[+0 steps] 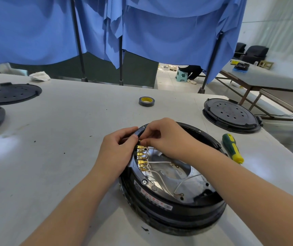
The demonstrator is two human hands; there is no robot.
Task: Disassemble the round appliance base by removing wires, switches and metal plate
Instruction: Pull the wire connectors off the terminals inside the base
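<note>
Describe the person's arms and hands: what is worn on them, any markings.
Both forearms are bare up to the frame edge: no sleeves show. The left hand and the right hand wear no gloves. No rings, watch, bands or markings are visible on the parts that show. Fingernails look short and unpainted, as far as can be seen.

Single view, head-worn, wide-angle. Looks forward and down across table [57, 132] from near edge toward far edge. Close to work: forearms enter from bottom edge of frame, base [175, 206] fills lower centre-right, near table's near edge. Far edge and blue curtain [159, 32] fill upper frame. Second table [266, 77] shows at upper right. Straight lines bow at margins.
</note>
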